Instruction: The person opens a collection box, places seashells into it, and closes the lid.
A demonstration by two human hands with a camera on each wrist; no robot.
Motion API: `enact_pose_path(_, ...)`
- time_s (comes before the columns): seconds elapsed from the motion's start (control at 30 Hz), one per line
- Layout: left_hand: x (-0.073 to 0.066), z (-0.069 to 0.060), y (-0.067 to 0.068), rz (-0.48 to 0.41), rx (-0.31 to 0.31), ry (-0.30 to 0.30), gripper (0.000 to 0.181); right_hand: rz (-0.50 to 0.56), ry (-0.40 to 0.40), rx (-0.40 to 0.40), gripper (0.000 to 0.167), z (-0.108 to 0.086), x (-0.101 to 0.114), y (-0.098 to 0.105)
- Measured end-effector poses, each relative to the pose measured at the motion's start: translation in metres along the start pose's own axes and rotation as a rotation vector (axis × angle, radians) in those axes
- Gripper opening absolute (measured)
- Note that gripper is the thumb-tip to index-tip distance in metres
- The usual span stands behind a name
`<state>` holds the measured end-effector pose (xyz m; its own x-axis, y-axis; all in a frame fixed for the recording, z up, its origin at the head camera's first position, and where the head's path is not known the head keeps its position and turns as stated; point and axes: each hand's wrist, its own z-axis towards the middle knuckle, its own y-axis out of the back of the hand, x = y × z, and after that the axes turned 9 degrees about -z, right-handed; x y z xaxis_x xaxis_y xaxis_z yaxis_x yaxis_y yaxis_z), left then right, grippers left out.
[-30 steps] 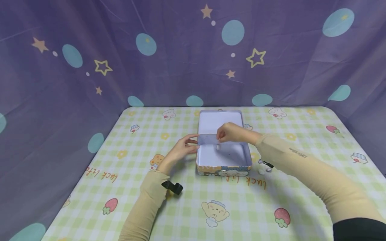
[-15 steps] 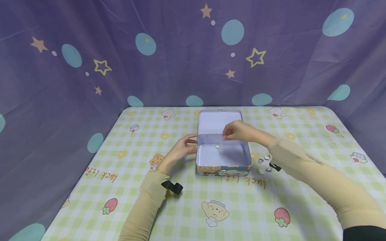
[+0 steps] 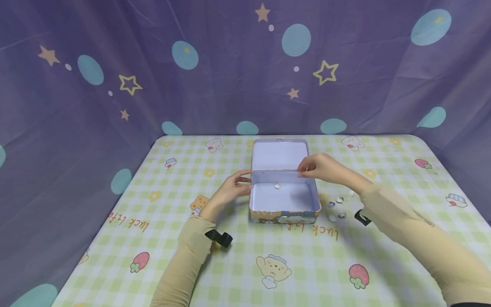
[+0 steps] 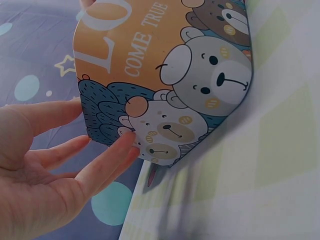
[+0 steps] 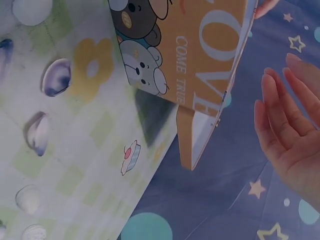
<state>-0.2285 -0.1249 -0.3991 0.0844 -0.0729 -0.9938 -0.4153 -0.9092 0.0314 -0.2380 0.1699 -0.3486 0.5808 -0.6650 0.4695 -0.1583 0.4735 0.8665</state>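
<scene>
An open tin box (image 3: 284, 218) stands on the table, its lid (image 3: 280, 154) laid back behind it. One small white seashell (image 3: 277, 186) lies inside, toward the back. My left hand (image 3: 232, 187) rests against the box's left side with straight fingers. The left wrist view shows its fingertips (image 4: 129, 142) at the bear-printed wall. Near the back right edge of the box hangs my right hand (image 3: 322, 168). Its fingers are loosely bent and hold nothing in the right wrist view, apart from the box there.
Several seashells lie on the checked tablecloth right of the box, among them a purple-marked shell (image 5: 57, 77) and a pale shell (image 3: 351, 193). A patterned purple curtain (image 3: 230, 85) hangs behind the table.
A shell, blurred just below my right fingers a second ago, now lies still in the box. My right hand has moved right, away from above it. My left hand stays put.
</scene>
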Motion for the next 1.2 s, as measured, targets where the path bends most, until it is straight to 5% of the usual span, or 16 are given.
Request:
enact_pose_path(0.73,-0.001,-0.002,0.000,0.015,-0.021,0.008,0.050,0.008,-0.132,-0.079,0.011,-0.053,-0.029,0.013)
enact_pose_path(1.2,-0.001,-0.002,-0.001,0.012,-0.001,-0.002,0.051,0.043,-0.259,0.011,0.021,-0.074,-0.049,0.001)
